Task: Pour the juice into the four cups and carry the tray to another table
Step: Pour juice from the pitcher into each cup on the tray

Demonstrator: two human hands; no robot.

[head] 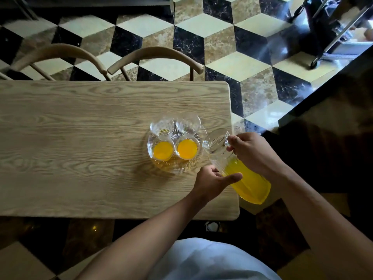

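Observation:
A round glass tray sits near the right end of the wooden table. On it stand several glass cups. The near left cup and near right cup hold orange juice. The far left cup and far right cup look empty. A glass pitcher of orange juice is tilted with its spout toward the tray. My right hand grips its handle. My left hand cups the pitcher's body from below.
Two wooden chair backs stand at the table's far side. A wheeled metal cart is at the top right. A dark counter runs along the right. The floor has a cube-pattern tile.

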